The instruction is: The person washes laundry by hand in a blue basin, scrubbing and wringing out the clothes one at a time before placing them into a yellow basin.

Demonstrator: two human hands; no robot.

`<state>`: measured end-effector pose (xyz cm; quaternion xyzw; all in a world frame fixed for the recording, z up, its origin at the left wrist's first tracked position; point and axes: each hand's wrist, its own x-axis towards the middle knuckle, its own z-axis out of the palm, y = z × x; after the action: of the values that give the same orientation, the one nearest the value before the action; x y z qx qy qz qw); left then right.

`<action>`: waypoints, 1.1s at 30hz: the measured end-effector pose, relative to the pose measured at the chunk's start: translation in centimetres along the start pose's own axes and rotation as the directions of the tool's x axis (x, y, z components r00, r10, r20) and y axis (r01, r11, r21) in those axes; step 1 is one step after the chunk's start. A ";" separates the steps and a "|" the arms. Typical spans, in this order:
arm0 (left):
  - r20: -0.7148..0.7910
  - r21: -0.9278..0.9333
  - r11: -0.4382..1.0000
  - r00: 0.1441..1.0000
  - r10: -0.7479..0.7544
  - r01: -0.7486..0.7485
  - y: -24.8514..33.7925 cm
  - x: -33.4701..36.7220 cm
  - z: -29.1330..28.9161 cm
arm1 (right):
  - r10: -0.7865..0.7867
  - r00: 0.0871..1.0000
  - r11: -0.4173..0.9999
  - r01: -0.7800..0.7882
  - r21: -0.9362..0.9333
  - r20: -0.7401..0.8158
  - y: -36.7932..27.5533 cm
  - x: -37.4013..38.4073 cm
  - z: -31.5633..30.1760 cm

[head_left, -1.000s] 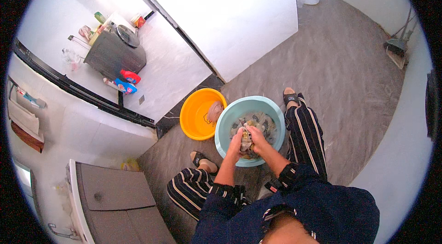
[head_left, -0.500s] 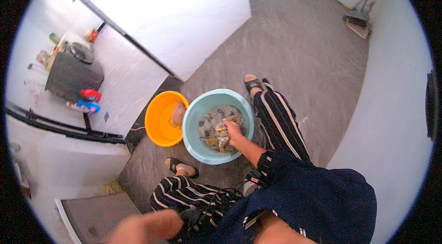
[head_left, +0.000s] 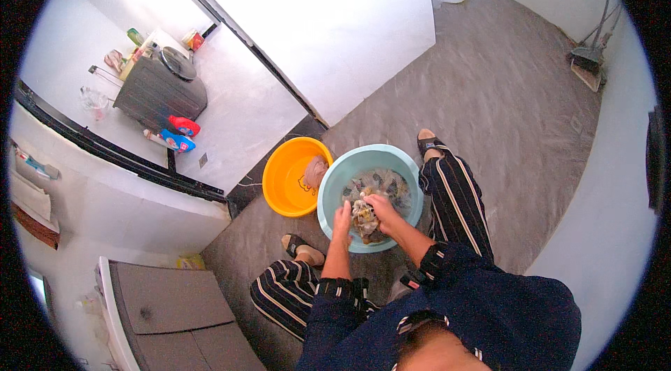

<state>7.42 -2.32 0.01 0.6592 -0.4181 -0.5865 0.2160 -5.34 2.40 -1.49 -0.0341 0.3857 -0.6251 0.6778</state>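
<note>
1. The left hand (head_left: 342,216) is coming back into the blue basin (head_left: 335,182), after being away.
2. Both hands, the right hand (head_left: 381,207) too, are gripping the wet cloth (head_left: 363,213) there together.
3. The orange basin (head_left: 279,182) is standing beside it.

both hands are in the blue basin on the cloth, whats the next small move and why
Probably rub the bunched cloth between the left hand and right hand. Both already grip it inside the blue basin, so scrubbing needs no regrasp. The orange basin beside it holds another piece.

left hand (head_left: 342,216), right hand (head_left: 381,207), both forearms lowered, close together
</note>
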 end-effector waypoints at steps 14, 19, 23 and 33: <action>0.061 0.735 0.412 0.658 0.751 -0.539 0.6 -1.8 5.8 | 0.165 0.986 0.946 -0.162 0.281 0.014 0.0 1.8 -2.4; 0.247 0.701 0.343 0.664 0.706 -0.625 4.2 -6.4 10.5 | 0.043 0.998 0.961 -0.029 0.275 -0.045 -0.1 8.8 -10.3; 0.076 0.649 0.631 0.862 0.502 -0.425 0.9 -2.9 3.0 | 0.030 0.988 0.991 -0.009 0.135 -0.153 3.0 2.1 -1.7; 0.068 0.482 0.677 0.794 0.603 -0.556 1.8 -1.6 2.4 | 0.020 0.991 0.998 -0.011 0.064 -0.135 -0.6 -0.3 0.7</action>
<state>4.70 -1.53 1.79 0.5519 -0.7257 -0.3328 0.2407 -5.44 2.25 -0.49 0.0328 0.4109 -0.6326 0.6557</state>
